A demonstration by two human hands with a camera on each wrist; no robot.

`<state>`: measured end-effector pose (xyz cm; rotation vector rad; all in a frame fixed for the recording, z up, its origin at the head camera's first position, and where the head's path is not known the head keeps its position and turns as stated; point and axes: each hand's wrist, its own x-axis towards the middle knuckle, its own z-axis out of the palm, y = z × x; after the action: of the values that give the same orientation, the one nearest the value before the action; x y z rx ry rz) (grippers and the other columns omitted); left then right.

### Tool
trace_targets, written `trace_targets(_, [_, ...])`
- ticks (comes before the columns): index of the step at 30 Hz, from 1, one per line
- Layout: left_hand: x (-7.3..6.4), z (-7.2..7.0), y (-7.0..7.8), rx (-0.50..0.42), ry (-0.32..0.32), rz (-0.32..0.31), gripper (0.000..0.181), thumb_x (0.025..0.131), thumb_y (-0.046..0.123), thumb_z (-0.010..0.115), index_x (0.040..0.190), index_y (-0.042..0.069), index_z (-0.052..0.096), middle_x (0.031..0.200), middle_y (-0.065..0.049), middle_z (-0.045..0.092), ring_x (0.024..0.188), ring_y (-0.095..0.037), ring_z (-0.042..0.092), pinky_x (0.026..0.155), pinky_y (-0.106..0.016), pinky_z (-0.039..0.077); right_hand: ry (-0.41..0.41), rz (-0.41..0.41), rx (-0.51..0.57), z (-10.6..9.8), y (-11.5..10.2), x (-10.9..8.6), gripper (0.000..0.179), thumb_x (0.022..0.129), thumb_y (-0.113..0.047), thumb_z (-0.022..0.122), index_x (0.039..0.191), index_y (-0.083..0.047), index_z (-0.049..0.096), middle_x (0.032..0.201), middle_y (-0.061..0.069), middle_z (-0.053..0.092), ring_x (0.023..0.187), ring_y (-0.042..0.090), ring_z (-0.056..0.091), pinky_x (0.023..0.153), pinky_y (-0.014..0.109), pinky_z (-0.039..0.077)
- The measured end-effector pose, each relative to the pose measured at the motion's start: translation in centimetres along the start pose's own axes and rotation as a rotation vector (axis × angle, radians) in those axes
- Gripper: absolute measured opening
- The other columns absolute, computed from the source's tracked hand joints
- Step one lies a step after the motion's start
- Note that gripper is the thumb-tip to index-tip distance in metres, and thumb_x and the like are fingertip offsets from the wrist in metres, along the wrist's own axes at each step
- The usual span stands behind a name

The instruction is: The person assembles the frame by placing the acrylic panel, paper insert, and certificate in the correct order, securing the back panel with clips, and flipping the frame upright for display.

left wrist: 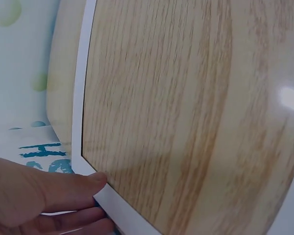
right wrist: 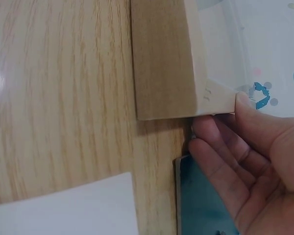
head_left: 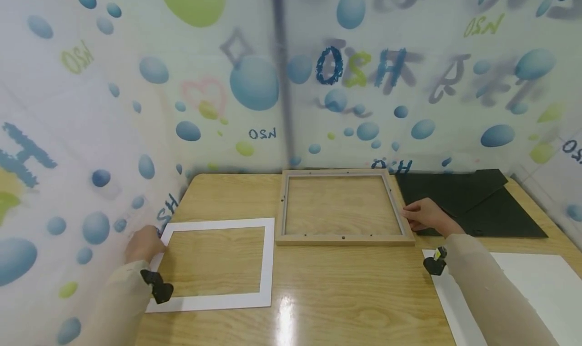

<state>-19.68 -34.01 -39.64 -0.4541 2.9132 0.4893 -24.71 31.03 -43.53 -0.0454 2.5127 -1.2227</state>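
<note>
At the left of the table lies a white mat board [head_left: 267, 265] with a large rectangular opening. My left hand [head_left: 144, 244] pinches its left border, the thumb on top in the left wrist view and the other fingers below the edge. A light wooden picture frame [head_left: 318, 240] is at the back middle, showing small dark fasteners around its inner edge. My right hand [head_left: 426, 215] holds the frame's right side; in the right wrist view the thumb [right wrist: 244, 103] is on the upper edge and the curled fingers [right wrist: 218, 161] are against the side.
Behind my right hand lies a dark green envelope folder [head_left: 441, 192]. White sheets [head_left: 541, 275] are at the front right, partly under my right forearm. Patterned cloth walls [head_left: 254, 149] rise along the back and sides of the wood-grain table [head_left: 354, 295].
</note>
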Motion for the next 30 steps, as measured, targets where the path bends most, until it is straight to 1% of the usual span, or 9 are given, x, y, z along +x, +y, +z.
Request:
trace_targets(5, [-0.1, 0.5, -0.2, -0.013, 0.02, -0.024, 0.034, 0.072, 0.002, 0.069, 0.092, -0.019, 0.051, 0.081, -0.028, 0.056, 0.072, -0.035, 0.05, 0.068, -0.047, 0.044, -0.001, -0.003, 0.004, 0.0, 0.0, 0.1, 0.044, 0.095, -0.016, 0.054, 0.119, 0.021, 0.048, 0.084, 0.009, 0.062, 0.069, 0.015, 0.061, 0.068, 0.035, 0.054])
trace_targets(10, [-0.1, 1.1, -0.3, -0.02, 0.05, -0.057, 0.031, 0.073, 0.002, 0.068, 0.092, -0.017, 0.051, 0.082, -0.028, 0.055, 0.071, -0.034, 0.049, 0.067, -0.046, 0.043, -0.003, -0.005, 0.005, 0.0, 0.0, 0.1, 0.044, 0.095, -0.017, 0.054, 0.118, 0.02, 0.049, 0.084, 0.01, 0.062, 0.069, 0.016, 0.061, 0.068, 0.035, 0.054])
trace_targets(13, [-0.1, 1.3, -0.2, -0.033, 0.055, -0.074, 0.032, 0.074, 0.003, 0.07, 0.092, -0.016, 0.051, 0.083, -0.027, 0.055, 0.073, -0.034, 0.048, 0.07, -0.046, 0.043, 0.0, -0.001, -0.002, 0.1, 0.0, 0.1, 0.044, 0.095, -0.017, 0.053, 0.119, 0.02, 0.048, 0.085, 0.011, 0.062, 0.069, 0.015, 0.06, 0.068, 0.035, 0.054])
trace_targets(16, [-0.1, 1.3, -0.2, -0.035, 0.042, -0.083, 0.035, 0.073, 0.004, 0.072, 0.093, -0.017, 0.052, 0.085, -0.028, 0.056, 0.074, -0.034, 0.05, 0.072, -0.047, 0.044, 0.006, -0.001, -0.006, 0.2, 0.0, 0.0, 0.044, 0.095, -0.016, 0.053, 0.118, 0.021, 0.048, 0.086, 0.011, 0.062, 0.07, 0.015, 0.06, 0.068, 0.035, 0.054])
trace_targets(21, [0.0, 0.6, -0.7, -0.058, 0.008, -0.059, 0.039, 0.07, 0.009, 0.075, 0.089, -0.018, 0.054, 0.079, -0.025, 0.055, 0.071, -0.033, 0.049, 0.069, -0.046, 0.045, 0.012, -0.013, -0.01, 0.3, -0.1, -0.2, 0.042, 0.096, -0.014, 0.053, 0.117, 0.021, 0.049, 0.085, 0.013, 0.062, 0.069, 0.016, 0.061, 0.067, 0.036, 0.054])
trace_targets(24, [0.1, 0.0, -0.9, -0.112, 0.001, -0.04, 0.038, 0.069, 0.01, 0.077, 0.087, -0.017, 0.056, 0.077, -0.022, 0.056, 0.071, -0.032, 0.049, 0.068, -0.045, 0.045, 0.016, -0.013, -0.01, 0.3, -0.2, -0.3, 0.042, 0.096, -0.014, 0.052, 0.117, 0.021, 0.049, 0.086, 0.013, 0.062, 0.069, 0.016, 0.06, 0.067, 0.037, 0.054])
trace_targets(26, [0.2, -0.4, -1.0, -0.142, -0.009, -0.028, 0.038, 0.07, 0.009, 0.078, 0.088, -0.017, 0.057, 0.079, -0.021, 0.057, 0.073, -0.032, 0.051, 0.068, -0.043, 0.045, 0.017, -0.017, -0.012, 0.3, -0.2, -0.3, 0.042, 0.096, -0.015, 0.052, 0.117, 0.021, 0.049, 0.087, 0.014, 0.062, 0.07, 0.016, 0.061, 0.068, 0.037, 0.054])
trace_targets(30, [0.5, -1.1, -1.2, -0.218, -0.035, -0.035, 0.036, 0.072, 0.006, 0.076, 0.094, -0.017, 0.06, 0.08, -0.02, 0.059, 0.071, -0.028, 0.053, 0.061, -0.037, 0.046, 0.016, -0.019, -0.006, 0.2, -0.2, -0.4, 0.042, 0.096, -0.015, 0.052, 0.117, 0.021, 0.049, 0.087, 0.014, 0.062, 0.07, 0.017, 0.061, 0.067, 0.038, 0.054])
